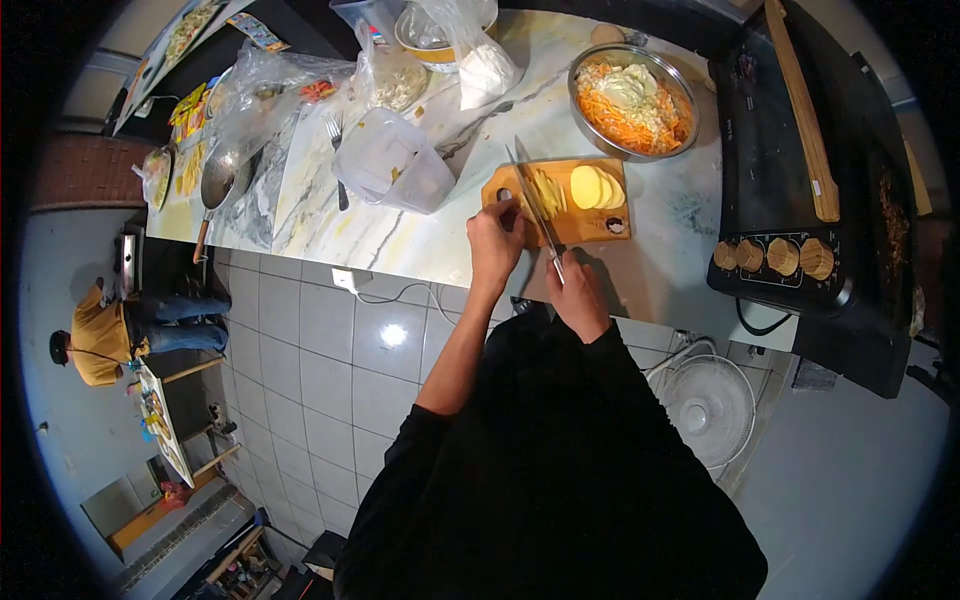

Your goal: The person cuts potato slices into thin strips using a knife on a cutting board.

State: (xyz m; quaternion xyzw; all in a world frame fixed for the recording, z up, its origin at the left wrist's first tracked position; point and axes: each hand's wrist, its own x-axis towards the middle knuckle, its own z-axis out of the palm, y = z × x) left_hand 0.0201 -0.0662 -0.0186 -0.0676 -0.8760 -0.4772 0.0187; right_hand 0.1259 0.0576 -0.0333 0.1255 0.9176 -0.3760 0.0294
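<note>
Overall, counter (440,245): marble-patterned, spanning much of the top of the view; clock readings below are taken from the middle of the wooden cutting board (580,226), which lies near the counter's front edge.
Black oven (770,170): at 3 o'clock, well apart from the board, wooden-looking knobs along its front.
Metal bowl (642,156): at 1 o'clock, near the board, filled with orange shreds (600,112) under a pale heap.
Plastic tub (415,180): between 9 and 10 o'clock, see-through, apart from the board.
Knife (534,200): across the board, tip towards 11 o'clock, handle back over the near edge towards 6.
Left hand (494,240): at 8 o'clock, fingers bent, tips drawn in just beside the blade; whether they pinch a piece I cannot tell.
Right hand (578,297): at 6 o'clock, fingers clamped on the knife's handle.
Yellow slices (598,187): overlapping rounds between 2 and 3 o'clock on the board, across the blade from the left fingers.
Yellow strips (549,193): mid-board, right beside the blade, at 2 o'clock from the left fingertips.
</note>
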